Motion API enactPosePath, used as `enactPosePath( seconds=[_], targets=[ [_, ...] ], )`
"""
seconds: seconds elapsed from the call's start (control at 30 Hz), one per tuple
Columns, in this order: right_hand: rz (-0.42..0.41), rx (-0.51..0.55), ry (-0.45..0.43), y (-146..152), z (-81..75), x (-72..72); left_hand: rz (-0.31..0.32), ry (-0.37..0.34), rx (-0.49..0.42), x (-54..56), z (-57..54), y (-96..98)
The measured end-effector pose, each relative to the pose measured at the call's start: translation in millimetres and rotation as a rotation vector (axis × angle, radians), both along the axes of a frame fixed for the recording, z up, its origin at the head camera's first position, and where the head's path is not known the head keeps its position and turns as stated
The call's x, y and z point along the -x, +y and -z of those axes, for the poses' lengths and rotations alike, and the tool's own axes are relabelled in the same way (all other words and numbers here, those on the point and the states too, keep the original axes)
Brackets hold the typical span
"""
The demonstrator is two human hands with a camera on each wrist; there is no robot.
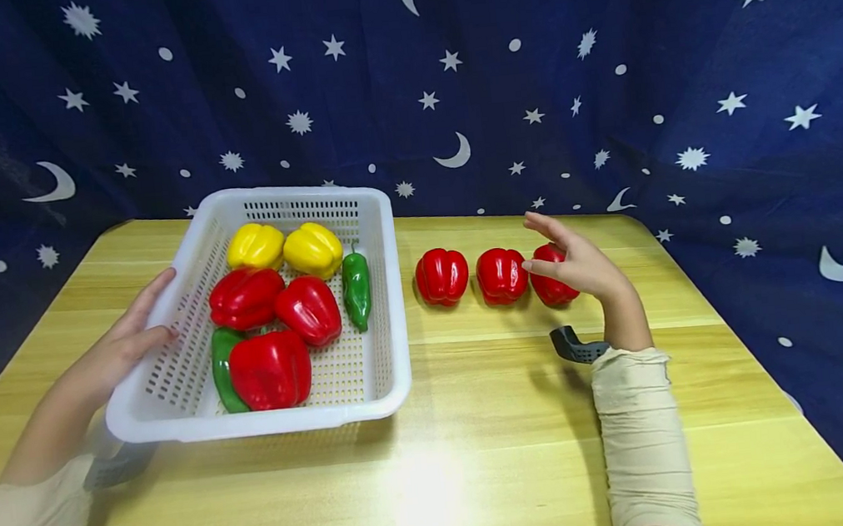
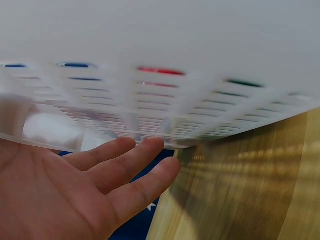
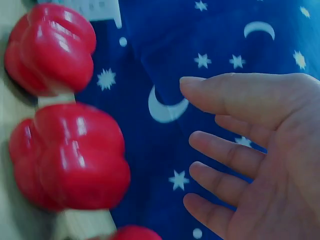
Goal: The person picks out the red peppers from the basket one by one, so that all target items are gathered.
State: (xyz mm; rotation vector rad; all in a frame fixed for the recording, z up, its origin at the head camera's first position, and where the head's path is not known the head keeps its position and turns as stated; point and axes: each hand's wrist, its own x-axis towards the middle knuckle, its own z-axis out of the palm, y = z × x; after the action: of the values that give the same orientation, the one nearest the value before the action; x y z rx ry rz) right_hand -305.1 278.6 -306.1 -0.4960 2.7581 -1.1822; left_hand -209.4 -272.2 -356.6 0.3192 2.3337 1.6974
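Observation:
A white plastic basket (image 1: 387,299) stands at the left of the wooden table. My left hand (image 1: 117,352) holds its left side, thumb over the rim. In the left wrist view, the fingers (image 2: 140,195) stretch out beneath the rim along the slotted wall (image 2: 210,35). Inside lie two yellow bell peppers (image 1: 313,251), three red bell peppers (image 1: 269,371) and two green peppers (image 1: 356,289), one partly hidden. My right hand (image 1: 575,262) hovers, fingers spread and holding nothing, partly covering the rightmost red bell pepper (image 1: 553,285) on the table.
Beside that one, a middle red bell pepper (image 1: 501,276) and a left one (image 1: 442,277) stand in a row right of the basket. A dark blue cloth (image 1: 350,135) with moons and stars hangs behind the table (image 1: 499,457). A black wrist mount (image 1: 575,345) sits on the right forearm.

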Motion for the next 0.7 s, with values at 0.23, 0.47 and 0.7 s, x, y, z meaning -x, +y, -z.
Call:
enactPosePath(
  seconds=[0.23, 0.47, 0.7],
  targets=[
    [-0.089, -0.005, 0.061, -25.3, -5.4, -2.5, 0.009, -0.005, -0.042, -0.2, 1.4, -4.6],
    [-0.151, 0.083, 0.042, -55.9, -8.6, -6.1, 0.004, -0.029, -0.060, 0.2, -2.4, -2.2],
    [-0.288, 0.055, 0.083, -101.8, -6.7, -13.1, 0.005, -0.030, -0.043, -1.7, -5.7, 0.3]
  ],
)
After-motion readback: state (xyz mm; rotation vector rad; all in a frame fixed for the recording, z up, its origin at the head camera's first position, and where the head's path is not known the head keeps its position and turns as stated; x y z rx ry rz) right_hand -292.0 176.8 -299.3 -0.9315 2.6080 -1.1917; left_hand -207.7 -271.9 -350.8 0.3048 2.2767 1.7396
